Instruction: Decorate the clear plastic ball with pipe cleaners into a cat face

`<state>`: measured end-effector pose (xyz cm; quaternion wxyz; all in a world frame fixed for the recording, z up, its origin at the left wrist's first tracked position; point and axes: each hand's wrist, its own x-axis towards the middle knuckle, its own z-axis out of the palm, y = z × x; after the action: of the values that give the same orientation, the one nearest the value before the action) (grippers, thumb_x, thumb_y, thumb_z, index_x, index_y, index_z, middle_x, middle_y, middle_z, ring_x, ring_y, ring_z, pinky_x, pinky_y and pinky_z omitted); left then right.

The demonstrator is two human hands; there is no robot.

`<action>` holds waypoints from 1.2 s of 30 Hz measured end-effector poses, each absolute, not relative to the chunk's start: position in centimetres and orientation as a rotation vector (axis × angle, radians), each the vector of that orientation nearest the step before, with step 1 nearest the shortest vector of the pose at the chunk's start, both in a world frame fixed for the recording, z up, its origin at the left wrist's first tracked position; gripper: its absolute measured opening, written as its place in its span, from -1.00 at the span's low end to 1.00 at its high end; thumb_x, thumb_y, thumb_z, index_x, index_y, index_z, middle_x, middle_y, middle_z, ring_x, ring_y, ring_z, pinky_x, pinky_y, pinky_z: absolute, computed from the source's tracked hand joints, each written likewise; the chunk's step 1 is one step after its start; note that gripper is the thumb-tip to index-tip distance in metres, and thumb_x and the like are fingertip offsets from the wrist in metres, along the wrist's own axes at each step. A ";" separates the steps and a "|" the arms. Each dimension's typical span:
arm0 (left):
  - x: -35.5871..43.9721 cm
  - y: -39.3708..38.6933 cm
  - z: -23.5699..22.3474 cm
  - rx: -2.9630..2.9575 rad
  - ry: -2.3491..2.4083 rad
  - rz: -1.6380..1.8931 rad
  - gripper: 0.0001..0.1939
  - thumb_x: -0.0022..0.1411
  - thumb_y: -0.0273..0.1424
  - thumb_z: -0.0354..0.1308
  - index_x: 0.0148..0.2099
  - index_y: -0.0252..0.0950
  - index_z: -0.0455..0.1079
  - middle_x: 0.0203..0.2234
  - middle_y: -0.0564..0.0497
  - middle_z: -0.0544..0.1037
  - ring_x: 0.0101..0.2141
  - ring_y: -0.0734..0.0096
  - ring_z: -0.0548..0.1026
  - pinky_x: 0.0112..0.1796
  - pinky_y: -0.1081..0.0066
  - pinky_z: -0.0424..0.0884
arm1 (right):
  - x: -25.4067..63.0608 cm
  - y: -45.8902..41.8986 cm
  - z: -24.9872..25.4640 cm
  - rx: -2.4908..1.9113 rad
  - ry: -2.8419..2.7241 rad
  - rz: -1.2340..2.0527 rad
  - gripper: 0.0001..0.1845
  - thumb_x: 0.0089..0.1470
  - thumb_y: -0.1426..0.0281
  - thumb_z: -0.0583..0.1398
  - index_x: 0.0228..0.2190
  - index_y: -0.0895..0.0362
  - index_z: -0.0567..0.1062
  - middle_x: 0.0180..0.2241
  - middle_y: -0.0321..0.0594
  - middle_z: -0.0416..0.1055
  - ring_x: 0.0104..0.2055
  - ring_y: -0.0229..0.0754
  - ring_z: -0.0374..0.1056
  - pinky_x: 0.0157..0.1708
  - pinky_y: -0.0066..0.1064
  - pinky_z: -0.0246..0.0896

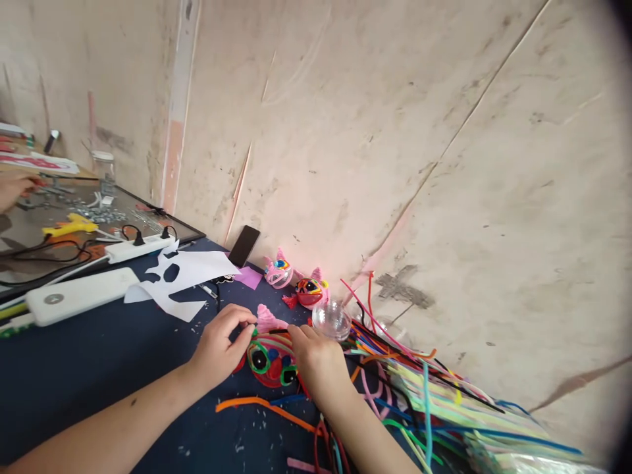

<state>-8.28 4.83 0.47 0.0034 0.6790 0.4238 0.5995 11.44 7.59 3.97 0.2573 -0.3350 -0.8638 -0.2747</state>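
Observation:
A red, pipe-cleaner-covered animal head (pixel 272 363) with green-ringed eyes and pink ears lies between my hands on the dark blue tabletop. My left hand (pixel 221 345) is closed at its upper left edge, thumb and fingertips pinched beside the pink ear (pixel 267 318). What sits inside that pinch is hidden, though a bit of green shows there. My right hand (pixel 320 363) curls over the head's upper right side. A short black pipe cleaner (pixel 279 331) runs into its fingers along the top of the head.
Two similar pink animal heads (pixel 312 290) and a clear plastic half-ball (pixel 332 320) stand by the wall. Loose pipe cleaners (pixel 434 395) spread on the right. Leftward are cut white paper (pixel 197 276), a phone (pixel 244 245), a power strip (pixel 141 247), a yellow glue gun (pixel 72 226) and another person's hand (pixel 17 187).

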 end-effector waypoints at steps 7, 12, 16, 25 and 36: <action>-7.5 4.6 -0.5 2.210 1.217 1.749 -0.83 0.22 -0.58 -0.02 -0.24 -0.26 0.34 -0.38 -0.02 0.52 -0.32 0.40 0.50 -0.27 0.41 0.45 | 11.2 7.4 2.8 -0.917 -2.386 -0.865 -0.78 0.00 0.67 0.10 -0.40 0.18 0.46 -0.60 -0.27 0.33 -0.58 -0.20 0.26 -0.61 -0.38 -0.07; -7.0 4.3 -0.4 2.468 1.137 1.545 -0.69 0.20 -0.62 -0.04 -0.06 -0.24 0.32 -0.09 -0.09 0.52 -0.07 0.30 0.44 -0.04 0.23 0.39 | 11.1 7.3 2.9 -0.887 -2.427 -0.827 -0.76 0.07 0.65 0.04 -0.33 0.18 0.45 -0.57 -0.21 0.38 -0.55 -0.17 0.29 -0.61 -0.37 0.01; -6.7 4.1 0.1 2.623 1.239 1.309 -0.69 0.20 -0.57 0.00 -0.01 -0.28 0.32 -0.04 -0.12 0.50 -0.01 0.20 0.39 -0.02 0.15 0.37 | 11.6 7.6 2.2 -0.882 -2.405 -0.739 -0.73 0.12 0.62 0.00 -0.23 0.19 0.43 -0.55 -0.20 0.39 -0.54 -0.16 0.32 -0.61 -0.39 0.09; -6.6 4.0 0.3 2.726 1.343 1.238 -0.65 0.22 -0.46 0.05 0.07 -0.31 0.30 -0.05 -0.15 0.50 -0.04 0.14 0.40 -0.04 0.12 0.34 | 14.8 7.8 -0.6 -0.865 -2.306 -0.476 -0.78 0.19 0.57 -0.01 -0.23 0.17 0.41 -0.33 -0.12 0.44 -0.31 -0.16 0.39 -0.35 -0.42 0.33; -6.9 4.5 0.1 2.794 1.340 1.355 -0.62 0.20 -0.43 0.08 0.08 -0.27 0.31 -0.07 -0.12 0.53 -0.08 0.18 0.44 -0.09 0.21 0.38 | 14.4 7.2 -1.4 -0.981 -2.238 -0.436 -0.69 0.14 0.58 0.01 -0.14 0.17 0.44 -0.25 -0.07 0.45 -0.26 -0.13 0.40 -0.37 -0.39 0.39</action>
<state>-6.89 4.54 0.08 -0.1200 0.8202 0.3934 0.3976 14.43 7.22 -1.35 0.3237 -0.3738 -0.8532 -0.1662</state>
